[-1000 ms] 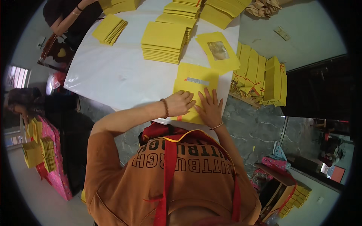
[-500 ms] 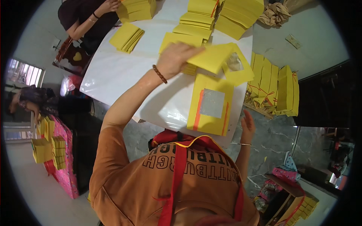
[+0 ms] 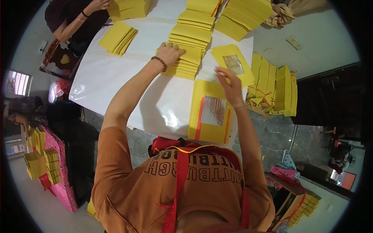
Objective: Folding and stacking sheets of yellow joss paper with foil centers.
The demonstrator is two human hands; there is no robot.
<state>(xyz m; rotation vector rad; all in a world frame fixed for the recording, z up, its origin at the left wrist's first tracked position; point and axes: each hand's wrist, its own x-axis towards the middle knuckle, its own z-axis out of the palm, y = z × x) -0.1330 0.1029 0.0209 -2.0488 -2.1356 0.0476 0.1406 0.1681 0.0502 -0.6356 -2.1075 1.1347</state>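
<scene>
My left hand (image 3: 171, 54) lies palm down, fingers spread, on a row of overlapping yellow folded paper pieces (image 3: 182, 71) on the table. My right hand (image 3: 230, 83), slightly blurred, hovers with fingers apart between two other groups of yellow sheets. Beyond its fingertips is a loose yellow sheet (image 3: 245, 79) with a shiny silvery patch (image 3: 233, 64). Nearer my body, a yellow sheet (image 3: 194, 116) bears a silver-grey rectangle (image 3: 213, 110) between two orange-red strips (image 3: 199, 118). Part of this sheet is covered by my right hand and wrist.
The white-covered table (image 3: 97, 83) holds a small yellow stack (image 3: 117, 37) and a taller pile (image 3: 243, 17). Another person's hand (image 3: 100, 4) touches a yellow bundle (image 3: 130, 9) at far left. Tied yellow bundles (image 3: 285, 91) stand beyond the table's right edge.
My left hand has let go of the yellow sheet it carried and moved back left onto the row. My right hand has risen from beside the table to over the sheets.
</scene>
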